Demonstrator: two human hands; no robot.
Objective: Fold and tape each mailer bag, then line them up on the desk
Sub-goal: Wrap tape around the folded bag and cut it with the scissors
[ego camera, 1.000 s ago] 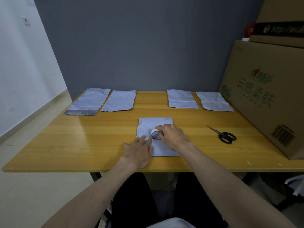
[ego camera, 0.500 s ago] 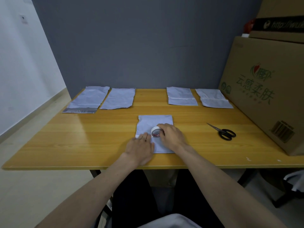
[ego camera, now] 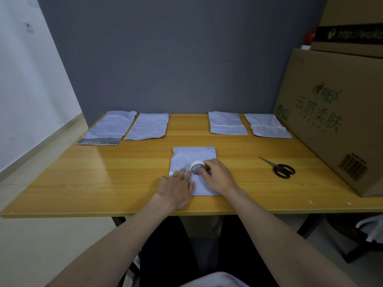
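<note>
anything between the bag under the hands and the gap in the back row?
Nothing visible. The mailer bag lies under the left hand and the tape roll in the right hand; bare desk runs to the gap. Scissors sit off right.

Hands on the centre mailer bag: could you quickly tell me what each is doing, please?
Left hand: open, fingers flat on the mailer bag.
Right hand: gripping the tape roll.
</note>
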